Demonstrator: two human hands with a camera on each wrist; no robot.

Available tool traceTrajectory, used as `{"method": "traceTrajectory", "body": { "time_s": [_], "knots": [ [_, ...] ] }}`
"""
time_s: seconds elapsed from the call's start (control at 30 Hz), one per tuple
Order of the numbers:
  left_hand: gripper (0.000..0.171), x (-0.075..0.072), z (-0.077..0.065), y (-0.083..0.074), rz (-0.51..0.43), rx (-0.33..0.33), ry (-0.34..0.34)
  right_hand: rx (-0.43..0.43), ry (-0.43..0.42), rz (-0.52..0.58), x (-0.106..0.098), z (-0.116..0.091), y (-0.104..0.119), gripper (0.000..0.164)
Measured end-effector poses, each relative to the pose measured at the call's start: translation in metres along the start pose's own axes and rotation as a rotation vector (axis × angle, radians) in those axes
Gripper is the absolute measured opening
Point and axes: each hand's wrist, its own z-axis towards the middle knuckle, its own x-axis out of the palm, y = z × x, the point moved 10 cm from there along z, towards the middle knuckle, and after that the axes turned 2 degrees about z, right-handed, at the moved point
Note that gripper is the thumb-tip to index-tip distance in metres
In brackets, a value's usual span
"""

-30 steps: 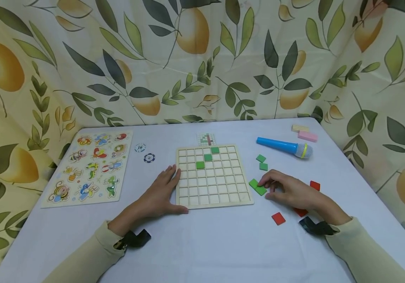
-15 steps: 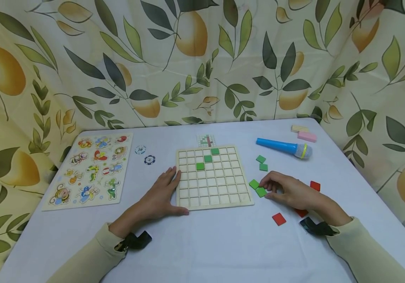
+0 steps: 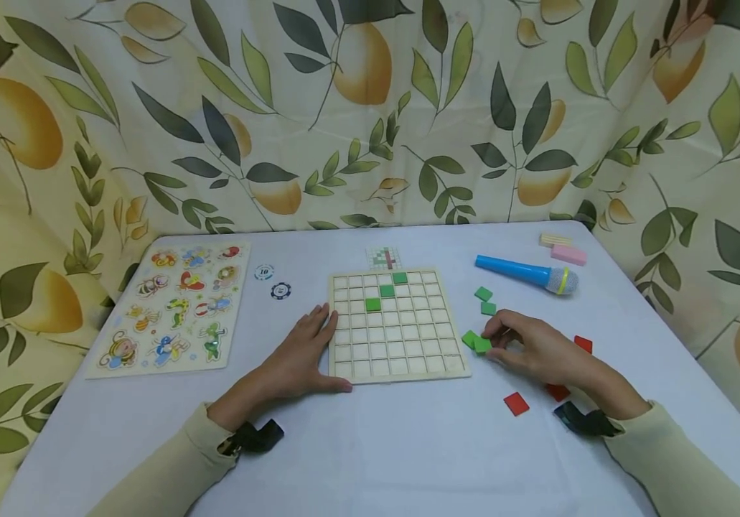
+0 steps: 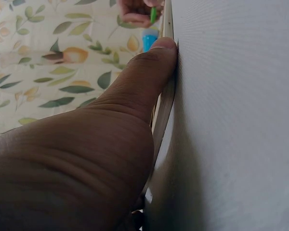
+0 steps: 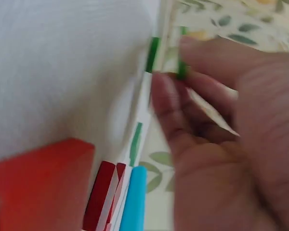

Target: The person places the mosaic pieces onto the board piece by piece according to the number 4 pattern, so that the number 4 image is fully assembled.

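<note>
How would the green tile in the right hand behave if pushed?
The green tile is probably stiff: its edge looks straight in the right hand. Small and thin, it's likely light; flat and square, it should slide, not roll.

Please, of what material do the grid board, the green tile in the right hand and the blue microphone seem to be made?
Grid board: probably wood, matte, given its pale tan colour. Green tile: perhaps painted wood or plastic, fairly matte; its even colour leaves it open. Blue microphone: likely plastic, smooth, from its evenly coloured handle.
</note>
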Motion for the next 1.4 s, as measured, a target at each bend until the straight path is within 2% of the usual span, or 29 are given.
{"method": "traceTrajectory", "body": {
  "time_s": [0.17,0.3,0.47,0.63,0.97,1.13,1.4],
  "knots": [
    [0.135,-0.005,0.001,0.000,0.012,0.007,-0.011,-0.094,-0.033,-0.072,-0.005,0.014,0.026,0.031],
    [0.136,-0.005,0.000,0.001,0.011,0.007,-0.004,-0.148,-0.006,-0.102,-0.004,0.030,0.055,0.028],
    [0.135,-0.004,-0.001,0.002,0.018,0.004,-0.008,-0.196,0.069,-0.113,0.012,0.063,0.089,0.024],
    [0.134,-0.002,0.000,0.000,0.017,0.011,-0.004,-0.264,0.132,-0.136,0.033,0.097,0.114,0.020],
    [0.133,0.000,0.001,0.001,0.017,0.018,0.007,-0.376,0.242,-0.179,0.077,0.146,0.141,0.004],
    [0.133,0.000,0.002,0.002,0.015,0.027,0.015,-0.422,0.260,-0.200,0.090,0.156,0.150,0.009],
    [0.133,-0.003,0.001,0.003,0.024,0.028,0.010,-0.391,0.263,-0.220,0.096,0.167,0.156,0.014]
  ]
}}
